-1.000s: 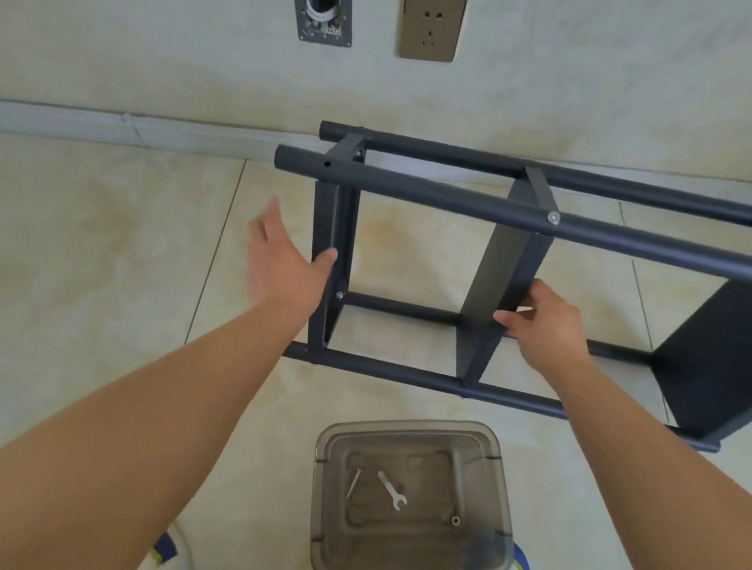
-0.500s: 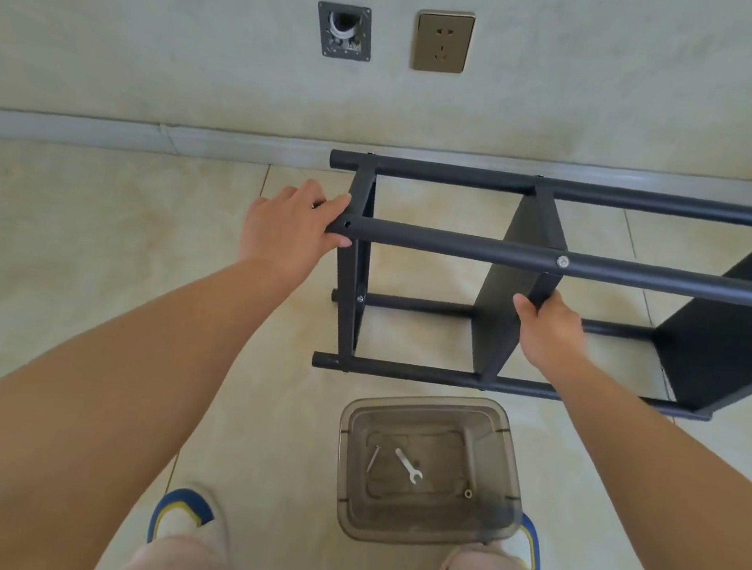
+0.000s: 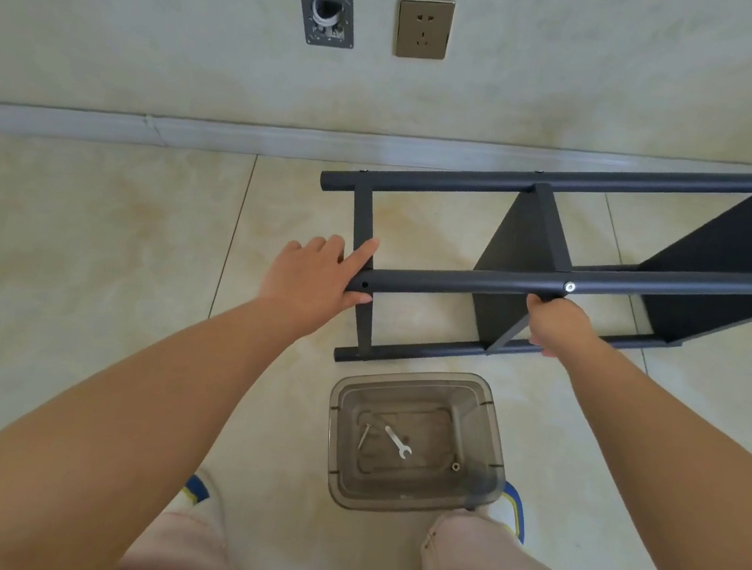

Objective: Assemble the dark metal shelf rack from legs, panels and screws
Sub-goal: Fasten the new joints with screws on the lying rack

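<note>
Head view, centre frame: my left hand [image 3: 318, 272] clasped the rack [image 3: 534, 278] leg end, fingers spread; right hand [image 3: 557, 324] gripped the middle panel [image 3: 518, 256]. Step: repositioning; next, stand it upright.

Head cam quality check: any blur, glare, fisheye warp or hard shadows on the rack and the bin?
Head view: sharp, no motion blur on the rack, left hand or right hand. Light is soft and even, shadows on the floor faint. Wide-angle warp bends the baseboard and stretches the forearms. Mild sheen on the bin; the wrench inside stays legible.
</note>
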